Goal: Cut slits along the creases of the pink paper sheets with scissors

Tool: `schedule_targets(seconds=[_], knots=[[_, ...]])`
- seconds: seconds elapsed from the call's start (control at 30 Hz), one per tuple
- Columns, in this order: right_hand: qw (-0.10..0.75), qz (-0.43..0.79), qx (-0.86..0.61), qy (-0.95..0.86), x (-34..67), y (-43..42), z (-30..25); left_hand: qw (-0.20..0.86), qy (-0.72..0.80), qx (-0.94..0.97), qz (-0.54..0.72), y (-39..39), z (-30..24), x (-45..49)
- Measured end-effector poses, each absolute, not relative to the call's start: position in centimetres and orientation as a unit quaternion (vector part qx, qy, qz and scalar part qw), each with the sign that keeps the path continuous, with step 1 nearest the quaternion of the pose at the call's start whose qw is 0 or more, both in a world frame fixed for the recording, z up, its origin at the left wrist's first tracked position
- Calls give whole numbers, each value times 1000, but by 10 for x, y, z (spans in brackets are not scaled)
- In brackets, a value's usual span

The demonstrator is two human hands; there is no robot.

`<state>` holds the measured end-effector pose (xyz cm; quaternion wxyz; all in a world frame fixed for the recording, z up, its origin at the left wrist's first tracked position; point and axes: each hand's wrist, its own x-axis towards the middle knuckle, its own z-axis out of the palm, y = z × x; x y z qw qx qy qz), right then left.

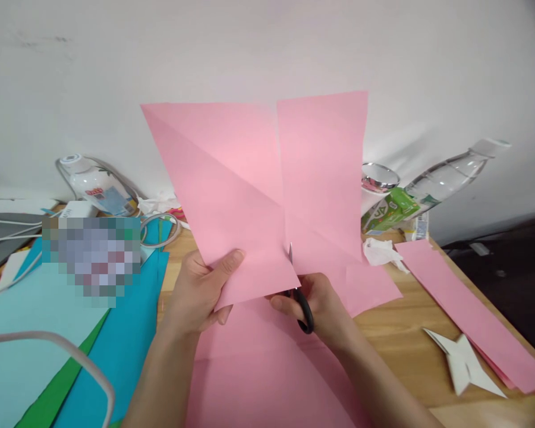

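A pink sheet of paper (232, 172) with a diagonal crease is held up in front of me. My left hand (205, 285) grips its lower left part, thumb on the near face and fingers behind. In my right hand (325, 306) is a pair of scissors (305, 312) with black handles; the blades reach the paper and are partly hidden by it. A long slit runs up from the scissors to the top edge, dividing the sheet into a left part and a right part. Below lies more pink paper (258, 380), creased.
Blue paper (134, 333) and pale sheets (31, 315) lie left, crossed by a white cable (71, 351). Right are pink strips (468, 315), a folded white paper star (463, 362), a green carton (390, 211) and a clear bottle (450, 175). A white bottle (98, 184) stands back left.
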<state>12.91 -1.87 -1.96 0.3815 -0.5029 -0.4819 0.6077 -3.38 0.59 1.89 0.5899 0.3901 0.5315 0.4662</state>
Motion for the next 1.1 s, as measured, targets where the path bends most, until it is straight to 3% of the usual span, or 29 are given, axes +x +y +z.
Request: schedule_targets(seconds=[0.23,0.63,1.1], knots=[[367,605,-527,-471,129,-19,-20,624,508,396,442,8,16,-37],[415,618,-466,-479,128,-18,-17,606,522,387,460,9,15,-36],[401,607,-492,-478,128,-19,-20,602,525,383,464,8,16,-34]])
